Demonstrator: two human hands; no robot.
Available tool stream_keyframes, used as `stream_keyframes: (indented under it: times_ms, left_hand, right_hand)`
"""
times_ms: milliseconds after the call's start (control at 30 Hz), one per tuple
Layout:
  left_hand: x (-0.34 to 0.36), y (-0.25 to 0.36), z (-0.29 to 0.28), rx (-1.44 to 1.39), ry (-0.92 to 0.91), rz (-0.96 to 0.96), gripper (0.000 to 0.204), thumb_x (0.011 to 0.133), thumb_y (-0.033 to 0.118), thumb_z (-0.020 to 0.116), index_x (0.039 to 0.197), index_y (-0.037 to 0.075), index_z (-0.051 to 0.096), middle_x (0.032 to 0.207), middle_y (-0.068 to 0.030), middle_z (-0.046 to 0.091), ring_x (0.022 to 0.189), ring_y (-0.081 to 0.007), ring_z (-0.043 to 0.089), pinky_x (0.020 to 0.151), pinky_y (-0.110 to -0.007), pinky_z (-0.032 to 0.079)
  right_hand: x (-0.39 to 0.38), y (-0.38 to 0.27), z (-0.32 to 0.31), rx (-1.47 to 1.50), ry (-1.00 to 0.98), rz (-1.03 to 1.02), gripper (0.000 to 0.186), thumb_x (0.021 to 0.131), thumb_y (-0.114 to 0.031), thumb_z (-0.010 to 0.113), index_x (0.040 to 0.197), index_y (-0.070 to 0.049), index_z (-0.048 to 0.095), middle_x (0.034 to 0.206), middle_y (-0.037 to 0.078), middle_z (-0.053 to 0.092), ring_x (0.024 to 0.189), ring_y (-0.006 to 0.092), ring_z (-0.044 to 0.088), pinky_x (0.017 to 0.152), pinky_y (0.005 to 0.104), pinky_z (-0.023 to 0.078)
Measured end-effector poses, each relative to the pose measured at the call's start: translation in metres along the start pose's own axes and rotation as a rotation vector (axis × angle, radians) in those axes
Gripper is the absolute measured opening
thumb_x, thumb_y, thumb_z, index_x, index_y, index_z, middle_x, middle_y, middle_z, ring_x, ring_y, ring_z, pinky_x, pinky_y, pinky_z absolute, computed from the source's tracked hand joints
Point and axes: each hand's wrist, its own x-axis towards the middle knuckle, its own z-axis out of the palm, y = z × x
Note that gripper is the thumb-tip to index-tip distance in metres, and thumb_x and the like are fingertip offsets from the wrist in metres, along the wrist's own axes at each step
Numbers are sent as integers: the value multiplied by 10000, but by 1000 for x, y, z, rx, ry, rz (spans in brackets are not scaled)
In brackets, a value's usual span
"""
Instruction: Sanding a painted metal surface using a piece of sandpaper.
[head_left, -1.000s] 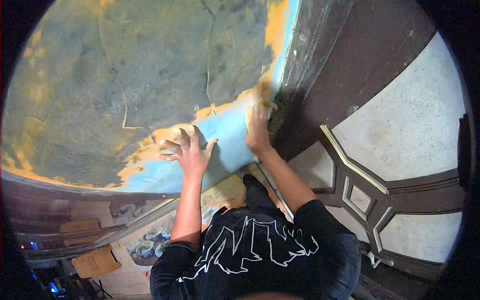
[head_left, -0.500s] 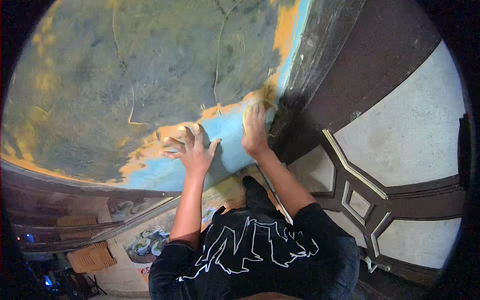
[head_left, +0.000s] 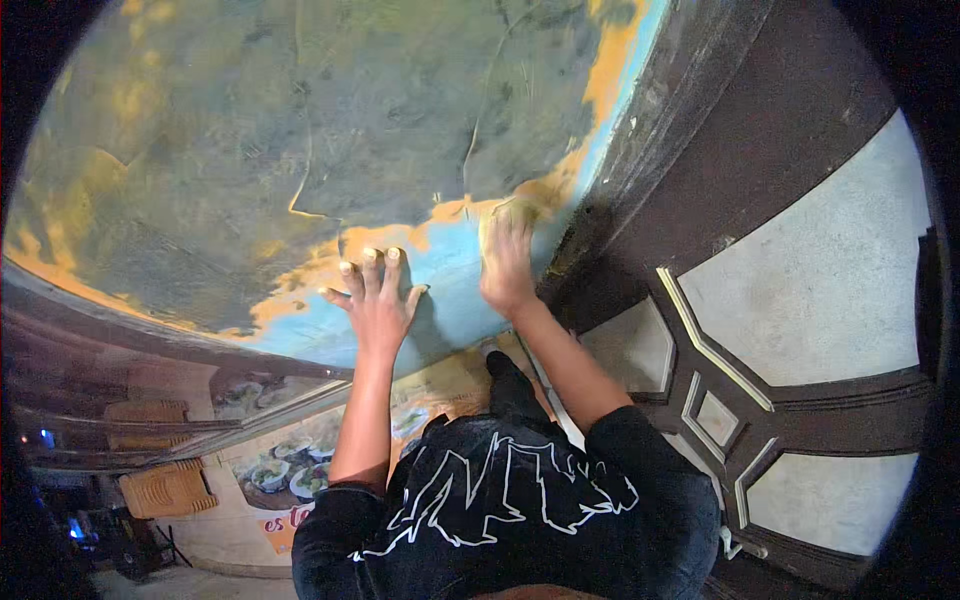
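Observation:
Before me spreads a broad painted surface [head_left: 390, 110], mottled grey-green with ragged orange patches and a light blue band along its near and right edges. My left hand [head_left: 378, 310] rests on the blue and orange part, fingers spread and nothing held. Close to the right corner, my right hand [head_left: 508, 260] lies with its fingers together, pressing a thin yellowish pad [head_left: 487, 232] against the surface. Only the pad's edge shows beside the fingers; its exact kind cannot be made out.
A dark brown frame [head_left: 640, 190] borders the surface on the right. Beyond it stands brown panelling with pale inset panels [head_left: 800, 270]. At lower left are an orange-brown plastic chair [head_left: 168, 490] and a banner picturing bowls of food [head_left: 268, 472]. Thin cracks run across the grey-green area.
My left hand has flattened, its fingers straighter. My right hand stays near the corner with the pad, shifted slightly. The whole view has turned a little, so the surface appears farther right.

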Motion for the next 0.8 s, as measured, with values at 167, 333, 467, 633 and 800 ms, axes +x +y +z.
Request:
stream_keyframes:
  times_ms: [167,333,467,633,800]
  left_hand:
    - [-5,0,12,7,48,16,929,664,623,712,1458,296,358,1601,-83,4,1441,-375,-165,1005,-710,-175]
    - [-3,0,11,-14,61,-6,889,689,627,686,1453,302,368,1604,-50,9,1446,-367,-148,1015,-700,-174]
    - [1,3,11,-17,86,40,913,638,605,757,1391,184,460,1598,-97,56,1438,-397,-157,1006,-691,-186]
    - [-2,1,11,-16,70,-7,832,673,584,722,1411,329,434,1605,-39,17,1452,-353,-136,1024,-686,-180]
    - [4,3,11,11,151,64,913,647,580,754,1408,187,436,1599,-88,56,1447,-384,-127,1021,-697,-157]
  right_hand:
    - [-1,-19,4,15,-65,-116,554,742,-80,503,1266,91,444,1350,308,390,1270,574,294,1053,675,193]
    - [5,-33,3,-32,72,-133,554,742,-72,538,1276,56,469,1369,274,406,1255,533,350,1056,664,202]
    - [-17,-36,17,-22,-153,-214,542,748,-87,554,1283,-11,510,1392,205,421,1283,475,358,1039,691,200]
    - [22,-61,-4,11,-25,-168,557,760,-102,556,1293,31,471,1365,228,433,1282,499,335,1037,678,211]
    - [-11,-49,14,-18,-142,-199,588,765,-99,575,1341,-39,475,1396,123,455,1249,375,416,1048,634,247]
